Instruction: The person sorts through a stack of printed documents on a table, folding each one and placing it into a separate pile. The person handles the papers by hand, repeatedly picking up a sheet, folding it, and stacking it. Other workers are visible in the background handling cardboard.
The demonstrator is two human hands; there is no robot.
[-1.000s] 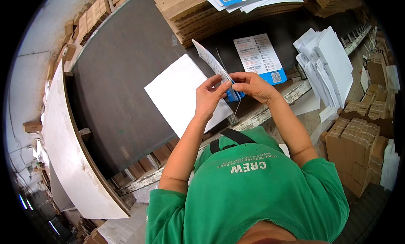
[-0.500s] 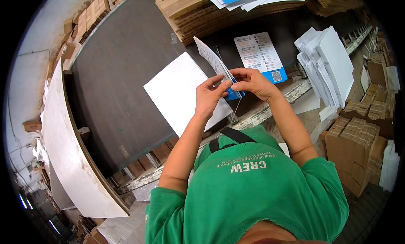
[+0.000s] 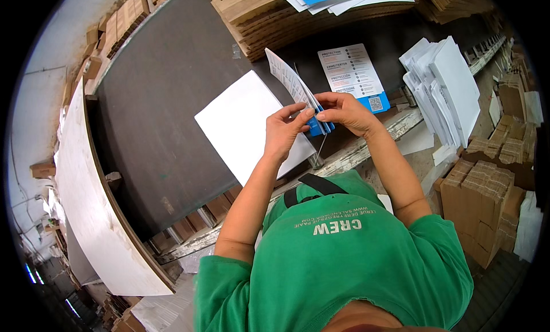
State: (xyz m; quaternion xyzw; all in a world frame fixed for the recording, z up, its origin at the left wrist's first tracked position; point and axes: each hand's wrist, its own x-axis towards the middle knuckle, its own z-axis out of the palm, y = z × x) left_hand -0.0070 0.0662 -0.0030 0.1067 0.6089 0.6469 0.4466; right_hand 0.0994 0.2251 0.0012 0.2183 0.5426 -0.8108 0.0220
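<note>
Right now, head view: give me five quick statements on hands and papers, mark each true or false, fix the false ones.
1. The left hand and right hand both hold blue-and-white printed paper. True.
2. The plain white rectangle lies to the right of the held paper. False: it lies to the left.
3. A printed card lies flat on the dark surface beyond the right hand. True.
4. Both hands are gloved. False: both are bare.
5. The top of the brown cardboard stack is bare. False: loose papers lie on it.
</note>
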